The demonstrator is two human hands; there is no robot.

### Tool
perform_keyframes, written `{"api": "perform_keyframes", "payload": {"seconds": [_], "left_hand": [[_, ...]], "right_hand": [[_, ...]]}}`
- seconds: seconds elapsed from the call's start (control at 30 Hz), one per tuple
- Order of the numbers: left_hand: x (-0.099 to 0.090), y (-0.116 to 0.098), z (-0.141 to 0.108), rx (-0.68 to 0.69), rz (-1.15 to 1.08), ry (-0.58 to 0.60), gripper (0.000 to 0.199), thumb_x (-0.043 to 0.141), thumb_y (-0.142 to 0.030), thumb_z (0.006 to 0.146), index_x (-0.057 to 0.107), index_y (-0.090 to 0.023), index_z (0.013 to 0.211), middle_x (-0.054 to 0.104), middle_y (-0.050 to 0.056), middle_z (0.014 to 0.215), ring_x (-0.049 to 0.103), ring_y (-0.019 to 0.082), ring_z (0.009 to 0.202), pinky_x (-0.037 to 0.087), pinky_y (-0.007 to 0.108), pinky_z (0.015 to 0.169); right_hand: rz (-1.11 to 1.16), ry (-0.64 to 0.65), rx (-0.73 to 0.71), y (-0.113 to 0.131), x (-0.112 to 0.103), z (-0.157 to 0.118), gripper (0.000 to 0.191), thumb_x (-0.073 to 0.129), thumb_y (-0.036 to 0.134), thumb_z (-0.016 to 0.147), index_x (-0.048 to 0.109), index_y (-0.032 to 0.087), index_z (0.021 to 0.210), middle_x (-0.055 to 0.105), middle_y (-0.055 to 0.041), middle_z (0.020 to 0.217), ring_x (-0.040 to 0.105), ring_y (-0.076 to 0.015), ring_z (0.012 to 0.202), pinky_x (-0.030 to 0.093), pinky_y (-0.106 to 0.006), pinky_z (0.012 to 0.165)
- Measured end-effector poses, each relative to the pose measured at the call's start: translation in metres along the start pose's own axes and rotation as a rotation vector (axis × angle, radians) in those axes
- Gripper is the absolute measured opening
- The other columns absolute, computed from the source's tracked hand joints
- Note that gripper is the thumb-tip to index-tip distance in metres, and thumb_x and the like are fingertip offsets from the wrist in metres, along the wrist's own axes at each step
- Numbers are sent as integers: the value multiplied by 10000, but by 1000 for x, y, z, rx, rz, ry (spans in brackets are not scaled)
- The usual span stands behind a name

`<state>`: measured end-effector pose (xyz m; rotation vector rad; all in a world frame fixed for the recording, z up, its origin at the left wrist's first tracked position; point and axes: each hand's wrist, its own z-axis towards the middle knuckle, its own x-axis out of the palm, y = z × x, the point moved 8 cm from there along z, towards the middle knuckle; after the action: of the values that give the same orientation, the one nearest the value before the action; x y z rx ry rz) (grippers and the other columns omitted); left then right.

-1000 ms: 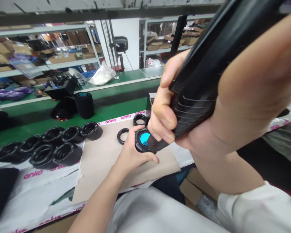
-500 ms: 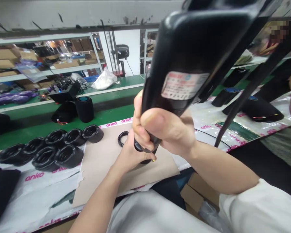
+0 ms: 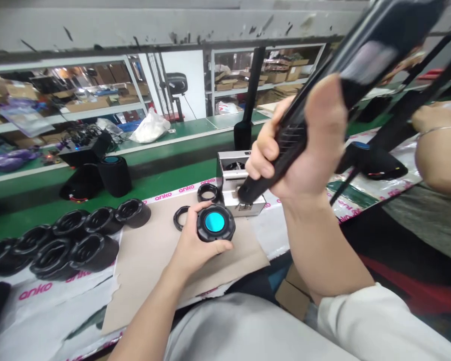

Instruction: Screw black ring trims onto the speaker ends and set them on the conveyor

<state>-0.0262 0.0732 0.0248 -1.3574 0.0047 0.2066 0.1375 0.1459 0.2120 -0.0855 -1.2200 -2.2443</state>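
Note:
My left hand (image 3: pixel 195 240) is wrapped around a round black speaker (image 3: pixel 228 223) with a shiny turquoise disc in its top, standing on a sheet of cardboard (image 3: pixel 150 265). Raised at the right, my right hand (image 3: pixel 304 145) grips a black electric screwdriver (image 3: pixel 379 55) that slants, its narrow lower end pointing down and left. That end is in front of a silver screw feeder box (image 3: pixel 251 206), and whether they touch I cannot tell. A thin black ring (image 3: pixel 178 218) lies beside my left hand, and a thicker black ring (image 3: pixel 208 192) sits behind the speaker.
Several black ring-shaped housings (image 3: pixel 93 251) stand in rows at the left. Cloth-covered speakers (image 3: pixel 115 176) are on the green bench behind. A grey beam (image 3: pixel 135 25) spans overhead. At the right, another person's arm (image 3: pixel 438 145) is close by.
My right hand has lifted away from the speaker and moved right with the screwdriver, which now tilts more. The turquoise disc and the screw feeder have come into view. My left hand stays on the speaker.

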Motion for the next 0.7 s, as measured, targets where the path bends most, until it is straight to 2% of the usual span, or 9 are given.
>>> {"api": "perform_keyframes", "payload": {"seconds": [0.03,0.1,0.2,0.33,0.43,0.53,0.6,0.7], "left_hand": [[1,1,-1,4,-10,-3,974,1035,-578,583,569,-241,1369,696,131,1369,713,377,1240,571,502,1055],[1,3,-2,8,-21,-9,962,1038,-561,590,570,-244,1367,701,126,1361,713,372,1249,569,496,1064],[0,6,-4,18,-24,-5,939,1032,-535,621,566,-249,1385,697,127,1382,701,365,1283,553,499,1097],[-2,9,-7,26,-12,-5,945,1031,-517,636,562,-253,1413,672,138,1437,675,370,1334,535,505,1126],[-2,10,-7,26,-7,-6,947,1025,-543,639,564,-255,1414,659,144,1457,662,377,1355,532,509,1132],[-1,9,-7,11,-5,-15,966,1034,-566,613,568,-258,1401,660,140,1451,668,379,1344,543,505,1120],[0,6,-6,7,-10,-18,975,1042,-567,594,569,-255,1388,669,137,1432,679,378,1325,557,497,1106],[2,2,-5,5,-23,0,948,1033,-553,617,562,-251,1383,675,133,1421,691,365,1312,570,480,1103]], "right_hand": [[-24,-103,-75,-4,-21,3,546,891,674,822,567,235,806,506,76,551,427,-101,372,372,-250,359],[-106,-212,-91,-25,-52,4,512,919,593,828,578,219,750,543,51,552,462,-115,363,347,-254,335],[-165,-258,-87,-54,-74,-1,490,916,534,844,571,214,708,551,46,543,490,-124,359,362,-253,335],[-189,-239,-67,-74,-77,-10,446,893,490,885,593,205,719,551,50,545,507,-115,375,390,-240,367],[-190,-209,-24,-82,-77,-12,483,896,494,886,579,197,675,548,41,532,496,-117,366,392,-249,366],[-161,-166,129,-89,-74,-15,492,890,527,879,576,202,684,547,32,522,481,-133,348,389,-272,340],[-100,-167,175,-80,-68,-17,467,885,572,860,605,214,753,542,45,515,453,-135,333,379,-281,322],[-15,-197,30,-36,-48,-12,503,906,648,804,605,246,813,526,74,530,417,-122,359,367,-284,332]]}}
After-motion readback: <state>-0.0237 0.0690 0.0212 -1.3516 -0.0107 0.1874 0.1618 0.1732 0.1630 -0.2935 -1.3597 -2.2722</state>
